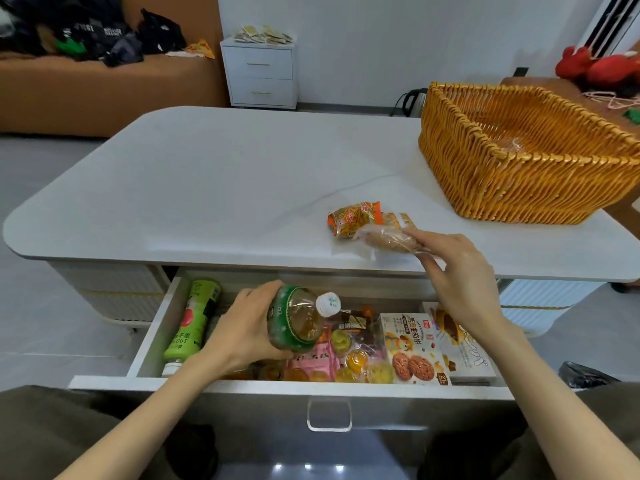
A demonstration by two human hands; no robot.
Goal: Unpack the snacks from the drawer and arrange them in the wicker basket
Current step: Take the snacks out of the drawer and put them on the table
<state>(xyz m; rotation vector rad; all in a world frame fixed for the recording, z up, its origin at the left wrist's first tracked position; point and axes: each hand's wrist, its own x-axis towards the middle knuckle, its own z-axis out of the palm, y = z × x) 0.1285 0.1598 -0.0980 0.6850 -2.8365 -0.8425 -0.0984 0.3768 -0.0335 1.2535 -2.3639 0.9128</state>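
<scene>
The basket, beyond the drawer to the right, is cut off at the frame edge, and we cannot make out its contents. In the drawer we see a green bottle at left, jelly cups and a cookie box at right. Our left hand curls its fingers round an amber bottle just over the drawer; our right hand pinches a bread pack on the table behind it, just beside an orange pack.

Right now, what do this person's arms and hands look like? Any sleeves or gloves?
The left hand and right hand are bare: no gloves, rings or watch that I can see. Both forearms are uncovered up to the picture's edge, so no sleeves show.
</scene>
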